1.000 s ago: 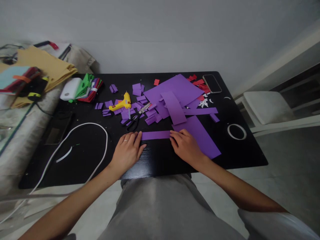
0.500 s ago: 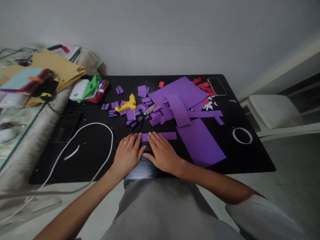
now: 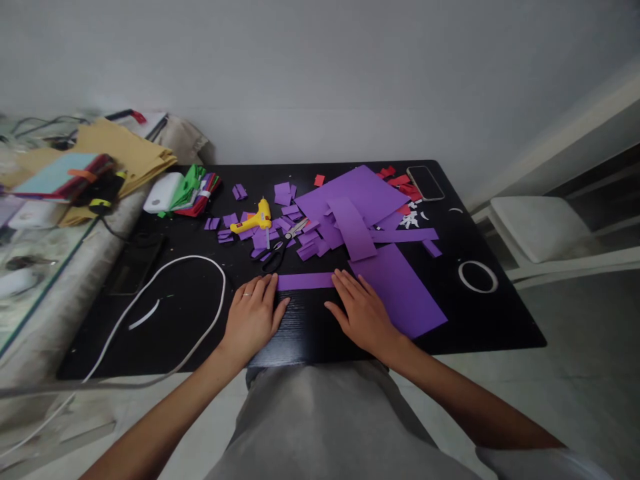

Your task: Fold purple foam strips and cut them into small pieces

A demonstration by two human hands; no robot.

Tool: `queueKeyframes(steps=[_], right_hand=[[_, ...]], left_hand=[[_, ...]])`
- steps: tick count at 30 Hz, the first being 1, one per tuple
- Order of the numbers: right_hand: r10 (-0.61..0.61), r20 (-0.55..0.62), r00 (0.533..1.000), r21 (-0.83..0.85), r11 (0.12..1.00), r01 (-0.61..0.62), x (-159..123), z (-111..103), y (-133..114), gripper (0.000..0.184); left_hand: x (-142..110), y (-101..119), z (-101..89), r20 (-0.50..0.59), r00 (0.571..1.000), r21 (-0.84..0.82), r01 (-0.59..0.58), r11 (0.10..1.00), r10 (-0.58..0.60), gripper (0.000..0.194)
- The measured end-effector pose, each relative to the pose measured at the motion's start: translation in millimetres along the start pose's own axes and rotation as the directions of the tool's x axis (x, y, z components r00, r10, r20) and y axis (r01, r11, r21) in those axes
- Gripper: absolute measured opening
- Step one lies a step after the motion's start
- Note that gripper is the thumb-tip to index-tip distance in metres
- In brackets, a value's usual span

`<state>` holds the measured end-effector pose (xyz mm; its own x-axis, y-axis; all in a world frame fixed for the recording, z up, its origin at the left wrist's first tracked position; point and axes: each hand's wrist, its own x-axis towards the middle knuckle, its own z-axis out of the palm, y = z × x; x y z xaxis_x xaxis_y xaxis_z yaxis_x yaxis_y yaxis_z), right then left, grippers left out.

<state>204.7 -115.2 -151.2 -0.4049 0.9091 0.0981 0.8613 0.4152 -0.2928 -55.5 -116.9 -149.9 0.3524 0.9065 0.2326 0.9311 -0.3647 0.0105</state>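
Fingers (image 3: pixel 270 287) cover both ends of a flat, narrow, straight-edged purple strip (image 3: pixel 305 281).

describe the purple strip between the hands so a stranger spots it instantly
Start at the black table, nearer the person's side. Find the left hand and right hand; the flat purple strip runs between them. Unlike the other purple pieces, it alone spans from hand to hand.

Dim, flat light greys the wall (image 3: pixel 320 80) behind the table (image 3: pixel 493 323); soft glare streaks its near edge, while the chair (image 3: pixel 535 227) to its right looks blurred.
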Motion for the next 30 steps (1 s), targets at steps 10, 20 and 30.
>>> queueKeyframes(steps=[10, 20, 30], right_hand=[[-0.016, -0.016, 1.000, 0.005, 1.000, 0.016, 1, 5, -1, 0.055], [-0.039, -0.005, 0.999, -0.037, 0.999, 0.038, 3, 6, -1, 0.049], [-0.049, -0.057, 0.997, -0.008, 0.999, 0.049, 8, 4, -1, 0.047]], left_hand=[[3, -3, -11.4, -0.013, 0.999, 0.005, 0.035, 0.999, -0.034, 0.051], [29, 68, 13.0, -0.008, 0.987, -0.330, -0.156, 0.931, 0.162, 0.049], [2, 10, 7.5, -0.014, 1.000, -0.202, -0.015, 0.979, 0.012, 0.049]])
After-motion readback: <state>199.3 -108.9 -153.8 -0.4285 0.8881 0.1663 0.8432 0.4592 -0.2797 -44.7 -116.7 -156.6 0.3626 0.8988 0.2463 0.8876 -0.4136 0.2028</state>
